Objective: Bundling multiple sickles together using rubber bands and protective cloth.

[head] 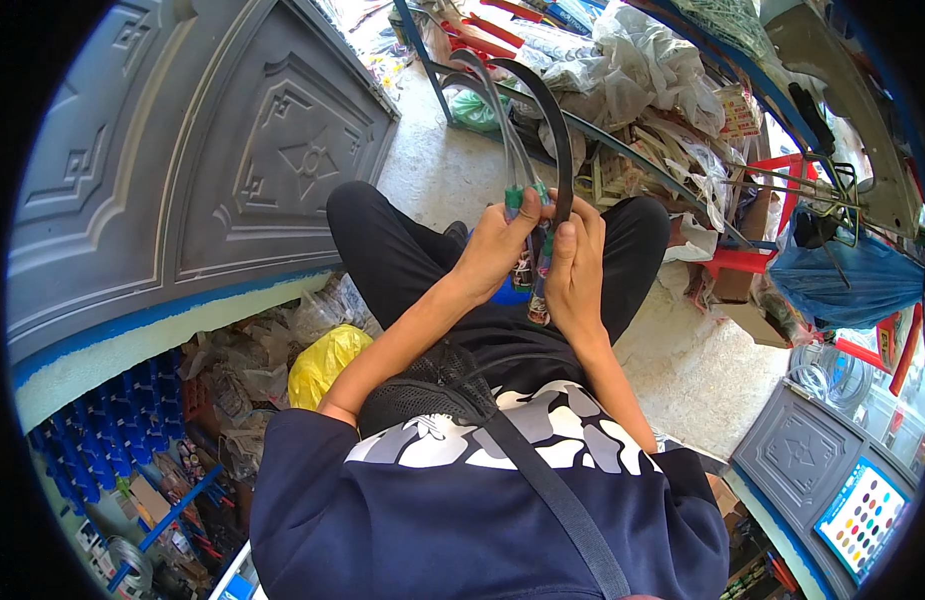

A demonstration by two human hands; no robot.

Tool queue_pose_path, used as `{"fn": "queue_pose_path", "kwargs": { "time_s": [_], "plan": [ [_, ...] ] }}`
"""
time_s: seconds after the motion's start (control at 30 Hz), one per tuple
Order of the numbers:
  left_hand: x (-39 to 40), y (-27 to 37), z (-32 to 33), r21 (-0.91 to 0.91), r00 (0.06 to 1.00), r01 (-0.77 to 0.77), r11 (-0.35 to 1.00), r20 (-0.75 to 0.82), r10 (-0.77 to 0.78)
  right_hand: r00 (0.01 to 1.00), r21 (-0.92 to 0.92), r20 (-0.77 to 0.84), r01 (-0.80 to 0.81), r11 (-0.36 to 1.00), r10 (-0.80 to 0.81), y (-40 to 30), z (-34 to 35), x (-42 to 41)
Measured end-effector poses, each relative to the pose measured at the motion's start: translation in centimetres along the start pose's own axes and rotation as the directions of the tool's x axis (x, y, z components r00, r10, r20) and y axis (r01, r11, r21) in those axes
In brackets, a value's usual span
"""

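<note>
My left hand (496, 244) grips the handles of sickles whose thin grey curved blades (501, 124) rise above the fingers and bend to the left. Green collars (514, 196) show where those blades meet the handles. Around another sickle, with a broad dark curved blade (558, 124), my right hand (578, 262) is closed, its thumb lying along the lower part. The two hands are close together over my lap, and the sickles overlap. Below them stick out patterned handle ends (537, 309). The fingers hide most of the handles, so I cannot tell exactly how many sickles there are.
A grey panelled metal door (305, 150) stands at the left. To the right, a metal rack (642, 169) holds plastic bags and tools, with a blue bag (845, 274) hanging nearby. A yellow bag (323, 367) lies beside my left arm. Concrete floor (425, 161) shows ahead.
</note>
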State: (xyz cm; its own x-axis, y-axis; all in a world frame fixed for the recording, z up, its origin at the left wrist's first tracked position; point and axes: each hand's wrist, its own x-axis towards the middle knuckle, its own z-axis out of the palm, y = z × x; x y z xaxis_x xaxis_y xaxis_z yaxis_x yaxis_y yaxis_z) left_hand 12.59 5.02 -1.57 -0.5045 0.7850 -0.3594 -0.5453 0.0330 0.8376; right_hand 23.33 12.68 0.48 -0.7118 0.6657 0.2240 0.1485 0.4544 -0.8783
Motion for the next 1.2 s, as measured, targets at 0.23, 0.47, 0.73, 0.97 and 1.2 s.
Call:
{"fn": "queue_pose_path", "kwargs": {
  "time_s": [0.23, 0.47, 0.73, 0.97, 1.2],
  "plan": [
    [0.0, 0.3, -0.5, 0.162, 0.99, 0.022, 0.987, 0.131, -0.044, 0.988, 0.199, -0.006, -0.153, 0.968, 0.157, -0.3, -0.4, 0.5],
    [-0.8, 0.8, -1.3, 0.287, 0.953, 0.124, 0.95, 0.232, -0.194, 0.985, 0.105, -0.048, -0.16, 0.982, 0.165, -0.5, -0.6, 0.8],
    [-1.5, 0.6, 0.1, 0.162, 0.973, 0.067, 0.985, 0.208, -0.1, 0.993, -0.054, -0.048, -0.106, 0.993, 0.103, -1.3, -1.2, 1.1],
    [-1.1, -0.2, 1.3, 0.108, 0.999, -0.038, 0.993, 0.015, 0.037, 0.995, -0.08, -0.096, -0.029, 0.996, 0.021, -1.5, -0.4, 1.0],
    [-1.7, 2.0, 2.8, 0.14, 0.989, -0.116, 0.983, -0.069, 0.127, 0.967, 0.009, -0.256, 0.011, 1.0, -0.009, -0.4, 0.5, 0.5]
  ]
}}
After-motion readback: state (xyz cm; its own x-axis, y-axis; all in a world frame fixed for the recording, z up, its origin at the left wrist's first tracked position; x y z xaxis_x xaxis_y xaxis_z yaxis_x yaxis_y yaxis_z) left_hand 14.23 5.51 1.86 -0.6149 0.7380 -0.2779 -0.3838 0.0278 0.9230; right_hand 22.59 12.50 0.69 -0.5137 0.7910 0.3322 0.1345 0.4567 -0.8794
